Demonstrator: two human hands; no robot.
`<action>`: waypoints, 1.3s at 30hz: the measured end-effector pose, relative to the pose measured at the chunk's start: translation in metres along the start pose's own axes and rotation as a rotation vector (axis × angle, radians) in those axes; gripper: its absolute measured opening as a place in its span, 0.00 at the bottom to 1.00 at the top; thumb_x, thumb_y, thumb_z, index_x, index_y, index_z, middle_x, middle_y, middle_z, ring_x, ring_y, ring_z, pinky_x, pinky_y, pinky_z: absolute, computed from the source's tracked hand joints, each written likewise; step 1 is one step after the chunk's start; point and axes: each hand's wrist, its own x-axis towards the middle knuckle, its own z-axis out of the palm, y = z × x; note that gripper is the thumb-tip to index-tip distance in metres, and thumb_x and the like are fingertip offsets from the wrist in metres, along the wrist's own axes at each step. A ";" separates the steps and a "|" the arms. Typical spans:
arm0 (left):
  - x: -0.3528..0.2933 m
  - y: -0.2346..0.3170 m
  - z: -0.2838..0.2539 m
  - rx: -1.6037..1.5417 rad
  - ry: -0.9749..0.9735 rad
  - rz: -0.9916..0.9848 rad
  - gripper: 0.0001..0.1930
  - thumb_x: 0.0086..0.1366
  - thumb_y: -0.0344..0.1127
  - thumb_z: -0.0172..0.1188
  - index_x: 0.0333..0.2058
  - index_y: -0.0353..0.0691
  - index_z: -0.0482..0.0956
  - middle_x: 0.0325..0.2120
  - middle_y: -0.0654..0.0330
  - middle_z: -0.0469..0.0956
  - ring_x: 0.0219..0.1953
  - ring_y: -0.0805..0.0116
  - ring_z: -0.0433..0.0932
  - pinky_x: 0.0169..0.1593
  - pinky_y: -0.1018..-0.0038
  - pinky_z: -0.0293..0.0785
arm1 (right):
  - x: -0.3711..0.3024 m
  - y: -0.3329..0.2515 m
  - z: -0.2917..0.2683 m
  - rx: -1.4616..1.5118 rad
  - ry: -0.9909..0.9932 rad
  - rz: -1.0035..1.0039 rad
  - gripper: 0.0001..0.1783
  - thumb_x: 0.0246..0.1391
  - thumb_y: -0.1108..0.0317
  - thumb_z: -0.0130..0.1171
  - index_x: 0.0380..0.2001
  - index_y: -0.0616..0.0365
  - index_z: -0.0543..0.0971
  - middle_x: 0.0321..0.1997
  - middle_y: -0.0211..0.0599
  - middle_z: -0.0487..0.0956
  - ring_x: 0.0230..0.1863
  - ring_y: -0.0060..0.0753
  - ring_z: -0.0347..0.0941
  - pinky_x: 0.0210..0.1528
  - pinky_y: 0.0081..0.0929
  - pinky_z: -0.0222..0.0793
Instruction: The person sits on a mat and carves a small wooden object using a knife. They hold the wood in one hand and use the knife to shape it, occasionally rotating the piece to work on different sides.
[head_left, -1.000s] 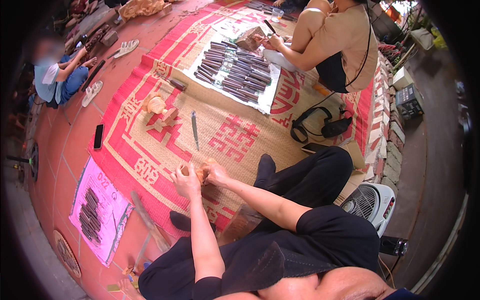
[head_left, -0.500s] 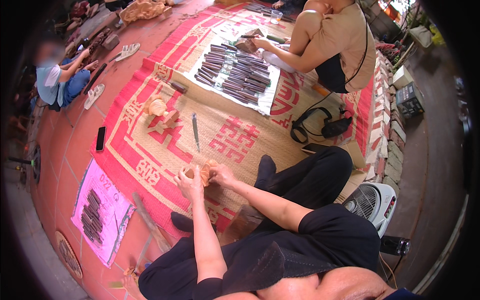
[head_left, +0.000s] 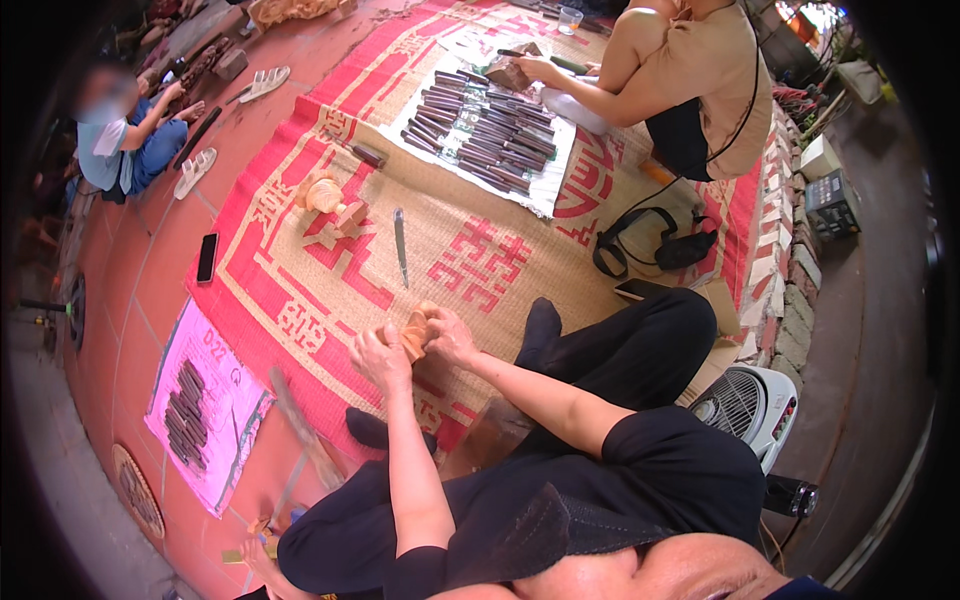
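Left hand point(head_left: 381, 359) and right hand point(head_left: 451, 335) hold the carving point(head_left: 413, 336), half-curled; looks light, stiff, maybe chippy, so grip the sides.

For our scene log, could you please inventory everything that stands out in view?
Patterned woven mat: one, red and tan, floor.
Carved wooden piece: one, light brown, held near centre.
Rounded wooden carving: one, tan, mat's left.
Slim metal knife: one, grey, mat's middle.
Slim tools: many, dark brown, on white sheet and pink sheet.
Rectangular phone: one, black, mat's left edge.
Boxy fan: one, white, right.
Other people: two or more, tan and blue, upper corners.
Left hand: one, bare, on the held piece's left.
Right hand: one, bare, on its right.
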 end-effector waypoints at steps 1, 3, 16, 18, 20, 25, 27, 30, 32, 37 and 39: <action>0.002 0.003 0.008 -0.093 0.090 0.104 0.15 0.63 0.44 0.51 0.39 0.40 0.76 0.36 0.54 0.77 0.44 0.49 0.71 0.48 0.59 0.66 | 0.000 0.001 -0.001 -0.002 -0.012 0.032 0.16 0.30 0.67 0.66 0.27 0.59 0.75 0.54 0.41 0.71 0.56 0.50 0.64 0.57 0.39 0.62; 0.003 0.022 0.007 -0.184 0.050 0.061 0.14 0.64 0.43 0.49 0.39 0.40 0.77 0.37 0.53 0.77 0.44 0.51 0.71 0.49 0.60 0.66 | 0.000 0.004 -0.002 -0.001 -0.011 0.075 0.16 0.31 0.67 0.66 0.28 0.60 0.75 0.53 0.41 0.71 0.57 0.49 0.64 0.56 0.38 0.62; 0.002 0.028 0.010 -0.214 -0.034 -0.072 0.15 0.66 0.44 0.47 0.37 0.40 0.77 0.35 0.54 0.76 0.39 0.50 0.72 0.44 0.59 0.67 | 0.005 0.011 0.017 -0.141 0.161 0.277 0.12 0.34 0.64 0.61 0.24 0.57 0.76 0.41 0.39 0.75 0.44 0.47 0.67 0.47 0.40 0.66; 0.004 0.026 0.010 -0.194 -0.024 -0.065 0.14 0.66 0.43 0.47 0.36 0.40 0.77 0.35 0.54 0.76 0.39 0.51 0.72 0.44 0.58 0.67 | 0.017 0.010 0.012 -0.180 0.084 0.315 0.12 0.36 0.64 0.61 0.26 0.58 0.75 0.42 0.41 0.74 0.47 0.48 0.68 0.46 0.41 0.67; 0.007 0.029 0.014 -0.180 -0.017 -0.059 0.12 0.65 0.41 0.49 0.35 0.40 0.77 0.34 0.54 0.77 0.40 0.52 0.72 0.45 0.59 0.67 | 0.025 0.006 0.007 -0.127 0.029 0.432 0.13 0.37 0.64 0.61 0.28 0.57 0.75 0.43 0.42 0.74 0.49 0.48 0.68 0.45 0.42 0.67; 0.005 0.022 0.007 -0.247 -0.015 -0.153 0.13 0.64 0.42 0.49 0.35 0.39 0.77 0.34 0.54 0.76 0.40 0.51 0.72 0.45 0.59 0.67 | 0.017 -0.006 -0.007 0.009 -0.010 0.405 0.15 0.33 0.63 0.65 0.29 0.55 0.77 0.43 0.39 0.75 0.48 0.48 0.68 0.46 0.40 0.67; 0.006 0.018 0.011 -0.268 0.005 -0.160 0.14 0.65 0.44 0.48 0.35 0.40 0.76 0.33 0.54 0.76 0.39 0.50 0.72 0.43 0.58 0.67 | 0.006 -0.005 0.006 -0.077 0.117 0.196 0.15 0.31 0.66 0.65 0.28 0.56 0.77 0.40 0.37 0.74 0.47 0.47 0.68 0.47 0.39 0.65; 0.004 0.013 0.014 -0.279 0.032 -0.145 0.14 0.65 0.44 0.48 0.34 0.40 0.76 0.33 0.54 0.76 0.38 0.50 0.73 0.42 0.57 0.67 | 0.005 -0.002 0.010 -0.112 0.094 0.238 0.15 0.31 0.66 0.64 0.29 0.55 0.77 0.38 0.37 0.74 0.45 0.46 0.68 0.47 0.40 0.65; 0.003 0.012 0.015 -0.272 0.055 -0.143 0.14 0.65 0.44 0.48 0.34 0.39 0.76 0.33 0.54 0.77 0.38 0.50 0.73 0.42 0.57 0.67 | 0.014 -0.004 0.007 -0.146 0.085 0.267 0.13 0.33 0.65 0.64 0.27 0.55 0.77 0.36 0.38 0.73 0.44 0.46 0.68 0.46 0.40 0.65; 0.007 0.019 0.012 -0.286 -0.015 -0.198 0.13 0.64 0.41 0.49 0.34 0.36 0.76 0.33 0.51 0.76 0.39 0.50 0.72 0.44 0.58 0.67 | 0.021 0.003 0.006 -0.132 0.151 0.320 0.14 0.30 0.60 0.64 0.23 0.55 0.77 0.37 0.40 0.75 0.45 0.48 0.69 0.45 0.40 0.66; 0.000 0.010 0.014 -0.325 0.066 -0.190 0.13 0.64 0.41 0.49 0.34 0.36 0.76 0.33 0.51 0.76 0.38 0.49 0.72 0.43 0.57 0.67 | 0.020 -0.004 0.000 -0.041 0.026 0.364 0.15 0.31 0.60 0.64 0.25 0.55 0.77 0.36 0.40 0.75 0.45 0.48 0.69 0.46 0.40 0.66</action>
